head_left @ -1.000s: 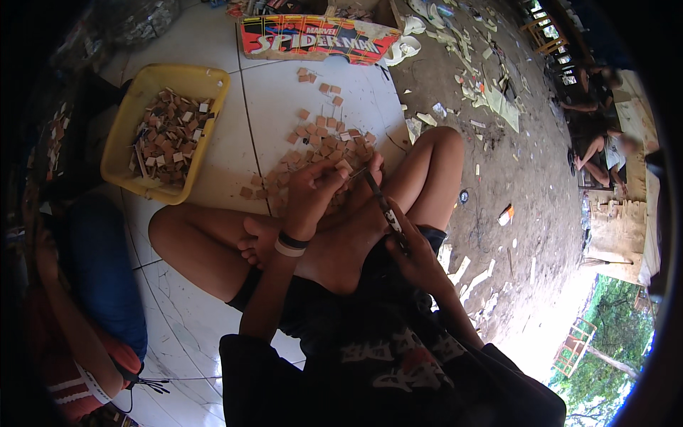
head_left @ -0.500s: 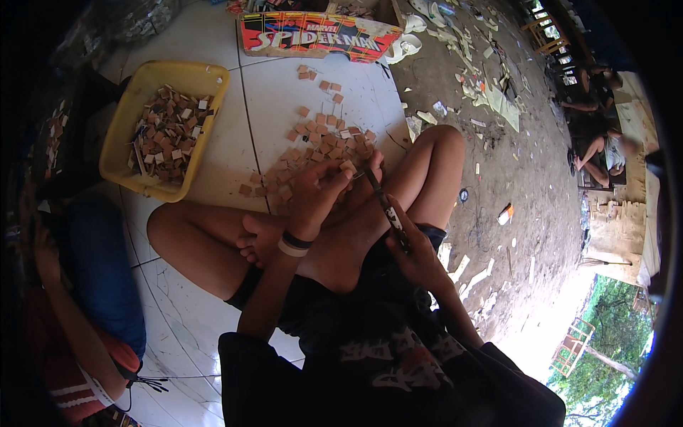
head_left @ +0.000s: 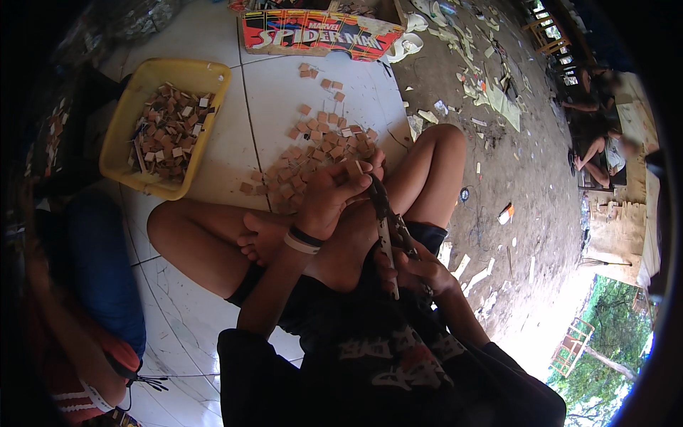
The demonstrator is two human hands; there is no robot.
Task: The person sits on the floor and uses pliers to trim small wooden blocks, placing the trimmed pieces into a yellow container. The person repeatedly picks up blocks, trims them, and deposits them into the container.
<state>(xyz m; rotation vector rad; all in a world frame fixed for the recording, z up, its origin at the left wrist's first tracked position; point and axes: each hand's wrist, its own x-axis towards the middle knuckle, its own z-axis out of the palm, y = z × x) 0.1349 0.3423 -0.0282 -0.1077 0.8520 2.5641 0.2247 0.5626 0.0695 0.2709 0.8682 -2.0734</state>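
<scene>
Over my crossed legs, my left hand [head_left: 329, 199] pinches a small tan square tile [head_left: 356, 169] between thumb and fingers. My right hand [head_left: 421, 272] grips a pair of nippers [head_left: 388, 220] with dark and whitish worn handles. The handles stand spread apart. The head of the nippers is right beside the tile and my left fingertips; whether the jaws touch the tile I cannot tell. On the white floor just past my hands lies a loose pile of similar square tiles [head_left: 329, 146].
A yellow tub [head_left: 112, 142] of tile pieces stands at left. A printed cardboard box [head_left: 320, 35] is at the far side. Another person's blue-clad leg [head_left: 107, 277] is close on my left. Scraps litter the brown ground [head_left: 498, 178] at right, where people sit farther off.
The nippers' handles have gone from closed together to spread apart, and my right hand has shifted lower. My left hand with the tile has moved slightly right.
</scene>
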